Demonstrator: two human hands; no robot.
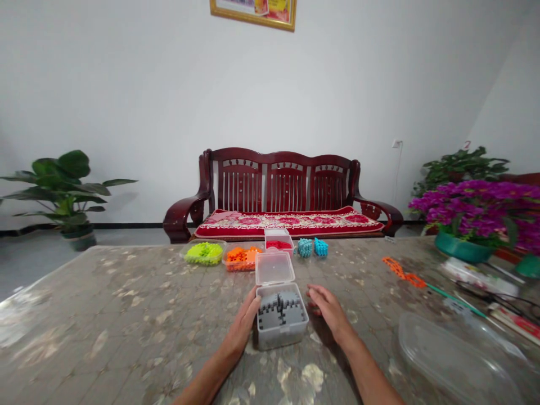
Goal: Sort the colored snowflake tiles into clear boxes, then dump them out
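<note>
A clear plastic box [282, 336] with its hinged lid [275, 268] raised stands on the table in front of me. Inside lie flat grey toothed pieces [291, 316], packed in stacks. My left hand [244, 322] grips the box's left side, its thumb at the rim. On the other side, my right hand [328, 308] is just off the box wall, fingers slightly bent and apart, holding nothing. Behind the lid is another open box with red pieces [278, 244]. Tubs of orange pieces [242, 256] and yellow-green pieces [205, 253] stand to its left.
Two blue assembled shapes [313, 247] sit right of the red pieces. A clear lid [451, 354] lies at the right front. Beyond it are an orange-and-green stick [447, 298], cables and a purple flower pot [459, 246]. A wooden bench [287, 185] stands behind the table [126, 320].
</note>
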